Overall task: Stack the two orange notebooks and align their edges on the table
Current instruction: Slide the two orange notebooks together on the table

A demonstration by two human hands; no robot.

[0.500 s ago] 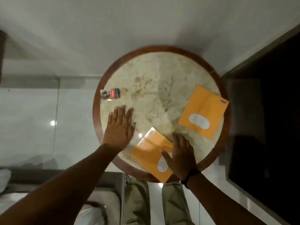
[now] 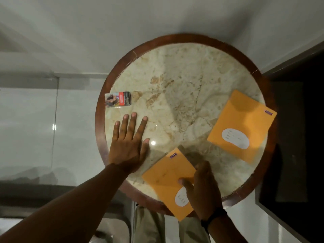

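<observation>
Table: you look down on a round table with a pale marble top and a dark brown wooden rim (image 2: 103, 95)
Near notebook: a thin orange notebook with a white oval label (image 2: 166, 178) lies tilted at the edge of the table closest to you, and its near corner goes out over the wooden rim
Far notebook: the second orange notebook with a white oval label (image 2: 243, 127) lies flat at the right side of the marble, also tilted, with a small purple mark in its far right corner; it is well apart from the near one, so the two are not stacked
Your right hand (image 2: 204, 190): it holds the right edge of the near notebook, the thumb pressed on the cover just beside the white label and the fingers curled around the edge; if the fingers go under the cover I cannot tell, because the hand hides them
Your right wrist: a dark band (image 2: 213, 219) is around it
Your left hand (image 2: 128, 146): it lies flat on the marble at the left side, palm down, fingers straight and spread, and it holds nothing
Small box: a small printed cardboard box with red and dark areas (image 2: 118, 99) lies on the marble near the left rim, beyond your left fingertips and not touching them
Below the table: your legs in light trousers (image 2: 150, 227) show under the near edge
</observation>
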